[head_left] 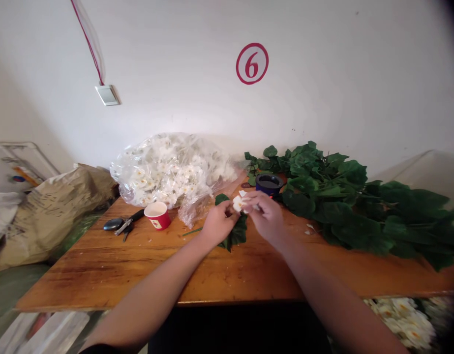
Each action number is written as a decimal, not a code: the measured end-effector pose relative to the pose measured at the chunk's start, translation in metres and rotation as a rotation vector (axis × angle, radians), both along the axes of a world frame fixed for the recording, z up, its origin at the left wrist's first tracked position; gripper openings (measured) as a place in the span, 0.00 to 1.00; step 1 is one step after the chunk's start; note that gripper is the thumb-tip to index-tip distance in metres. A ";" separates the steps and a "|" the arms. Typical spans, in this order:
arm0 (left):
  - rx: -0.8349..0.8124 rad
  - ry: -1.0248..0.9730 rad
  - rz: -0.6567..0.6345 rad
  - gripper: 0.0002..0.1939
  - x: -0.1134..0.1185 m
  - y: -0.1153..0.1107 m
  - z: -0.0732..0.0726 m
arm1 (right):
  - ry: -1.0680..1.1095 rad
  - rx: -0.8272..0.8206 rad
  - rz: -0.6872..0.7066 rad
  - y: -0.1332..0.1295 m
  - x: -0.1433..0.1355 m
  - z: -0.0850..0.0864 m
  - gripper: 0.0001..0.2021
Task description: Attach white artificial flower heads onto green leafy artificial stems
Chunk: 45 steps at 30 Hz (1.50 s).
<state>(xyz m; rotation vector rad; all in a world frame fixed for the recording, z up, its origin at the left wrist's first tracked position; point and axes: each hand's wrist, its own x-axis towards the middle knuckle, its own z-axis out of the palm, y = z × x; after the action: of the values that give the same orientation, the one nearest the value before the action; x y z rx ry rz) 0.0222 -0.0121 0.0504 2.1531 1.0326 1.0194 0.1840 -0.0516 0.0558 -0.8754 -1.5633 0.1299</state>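
Observation:
Over the middle of the table, both my hands meet around a white artificial flower. My left hand is closed on a green leafy stem, whose leaves hang below the fingers and whose bare end points left. With its fingers pinched, my right hand holds the white petals from the right. Exactly how flower and stem meet is hidden by the fingers. Just behind my right hand stands a dark blue round container.
A clear plastic bag of white flowers lies at the back left. In front are a red paper cup, keys with a nail clipper and a dark oval object. Green leaf stems cover the right side. More white flowers sit below the table.

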 end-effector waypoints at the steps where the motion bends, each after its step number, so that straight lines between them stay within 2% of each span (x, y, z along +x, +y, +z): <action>1: 0.016 0.010 0.021 0.11 -0.001 -0.001 0.003 | 0.119 -0.015 -0.037 0.001 0.006 0.002 0.06; 3: 0.076 0.082 0.070 0.13 -0.004 -0.002 0.011 | 0.367 -0.050 -0.073 0.006 0.019 0.004 0.08; 5: 0.168 0.252 0.138 0.10 -0.009 -0.002 0.020 | 0.560 -0.086 -0.061 0.013 0.031 0.004 0.10; 7: 0.242 0.479 0.198 0.09 -0.015 0.000 0.027 | 0.668 -0.109 -0.042 0.020 0.039 0.002 0.12; 9: 0.237 0.679 0.243 0.10 -0.021 0.003 0.030 | 0.725 -0.130 -0.024 0.026 0.044 0.000 0.14; 11: 0.173 0.811 0.229 0.12 -0.024 0.007 0.029 | 0.755 -0.165 -0.001 0.029 0.044 -0.003 0.14; 14: 0.090 0.878 0.127 0.13 -0.025 0.011 0.022 | 0.778 -0.210 0.040 0.030 0.043 -0.003 0.15; 17: 0.080 0.879 0.086 0.14 -0.023 0.014 0.015 | 0.788 -0.245 0.053 0.029 0.042 -0.002 0.16; 20: 0.089 0.873 0.085 0.14 -0.023 0.015 0.014 | 0.792 -0.269 0.049 0.028 0.044 0.000 0.16; 24: 0.141 0.852 0.120 0.13 -0.027 0.010 0.027 | 0.798 -0.261 0.029 0.029 0.046 -0.001 0.16; 28: 0.292 0.649 0.140 0.17 -0.024 0.002 0.036 | 0.774 -0.272 0.008 0.030 0.045 -0.002 0.15; 31: 0.274 0.481 0.013 0.16 -0.016 0.001 0.028 | 0.771 -0.283 0.029 0.029 0.045 -0.002 0.15; 34: 0.166 0.364 -0.103 0.15 -0.009 0.005 0.013 | 0.772 -0.274 0.041 0.029 0.045 -0.002 0.14; 38: 0.026 0.240 -0.052 0.15 -0.005 0.011 0.000 | 0.779 -0.256 0.042 0.029 0.046 -0.002 0.14; 41: -0.079 0.223 -0.018 0.15 -0.005 0.014 -0.006 | 0.783 -0.258 0.041 0.029 0.047 -0.002 0.14; 45: -0.012 0.275 -0.009 0.13 -0.004 0.017 -0.011 | 0.787 -0.272 0.036 0.028 0.047 -0.001 0.14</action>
<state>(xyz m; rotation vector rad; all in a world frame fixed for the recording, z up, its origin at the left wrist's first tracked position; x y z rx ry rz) 0.0179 0.0047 0.0393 2.3305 1.1479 0.7231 0.2310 -0.0232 0.0550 -0.8588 -0.8295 0.6444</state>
